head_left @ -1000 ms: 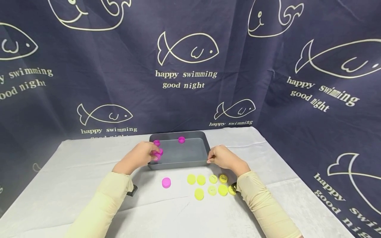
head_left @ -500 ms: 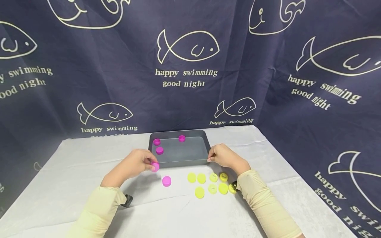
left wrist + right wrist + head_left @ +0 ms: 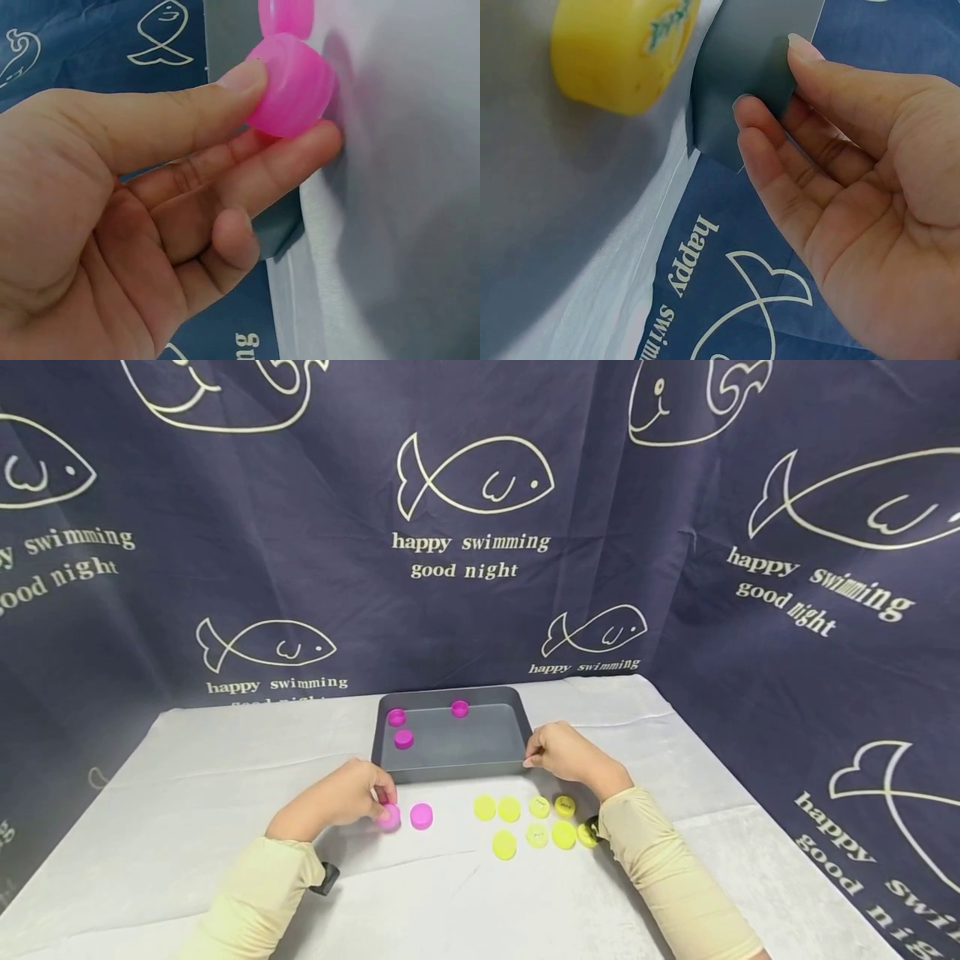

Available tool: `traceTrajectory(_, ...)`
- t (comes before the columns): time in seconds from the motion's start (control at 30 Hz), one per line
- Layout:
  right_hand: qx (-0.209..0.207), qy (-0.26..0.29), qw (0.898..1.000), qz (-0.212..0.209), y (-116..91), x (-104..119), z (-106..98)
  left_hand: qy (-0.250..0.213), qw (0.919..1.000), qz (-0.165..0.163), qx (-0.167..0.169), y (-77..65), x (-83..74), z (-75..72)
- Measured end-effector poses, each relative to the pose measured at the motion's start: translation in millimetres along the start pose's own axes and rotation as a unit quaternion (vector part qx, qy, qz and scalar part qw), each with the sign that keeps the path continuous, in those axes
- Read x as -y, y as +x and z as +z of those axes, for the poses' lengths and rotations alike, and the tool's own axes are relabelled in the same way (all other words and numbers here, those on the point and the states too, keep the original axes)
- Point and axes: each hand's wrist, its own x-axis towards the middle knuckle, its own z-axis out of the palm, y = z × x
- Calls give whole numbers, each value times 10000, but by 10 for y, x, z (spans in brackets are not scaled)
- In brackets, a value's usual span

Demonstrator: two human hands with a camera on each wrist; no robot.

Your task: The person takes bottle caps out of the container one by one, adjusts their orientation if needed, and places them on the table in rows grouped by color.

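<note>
Thumb and fingers of my left hand [image 3: 352, 793] pinch a pink bottle cap [image 3: 296, 86] by its sides, just above or on the white cloth; contact is unclear. Another pink cap [image 3: 422, 816] lies close to its right. Behind them sits a dark grey tray [image 3: 450, 772], with several pink caps inside, among them one cap [image 3: 403, 739] near its left side. My right hand [image 3: 564, 752] holds the tray at its front right corner, the thumb at the rim in the right wrist view.
Several yellow caps [image 3: 504, 844] lie in two rough rows in front of the tray, towards the right. One yellow cap [image 3: 622, 52] is near my right wrist. A dark blue fish-print curtain [image 3: 480, 610] hangs behind the white-covered table [image 3: 187, 802].
My left hand has lifted a pink cap out of the tray's left side and brought it forward and down beside the other pink cap. My right hand has stayed at the tray corner.
</note>
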Motion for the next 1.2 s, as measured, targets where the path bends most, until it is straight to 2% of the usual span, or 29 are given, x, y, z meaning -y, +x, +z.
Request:
traceTrajectory(0.13, -3, -8, 10000, 7, -7, 9, -8, 62, 9999, -85, 36, 9, 10, 35)
traceTrajectory(0.37, -9, 8, 10000, -1, 0, 10, -14, 144, 9998, 101, 27, -3, 5, 50)
traceTrajectory(0.63, 1, 16, 10000, 9, -3, 0, -3, 79, 9999, 18, 66, -30, -23, 56)
traceTrajectory(1.2, 27, -75, 10000, 43, -3, 28, -7, 176, 9998, 7, 70, -30, 29, 66)
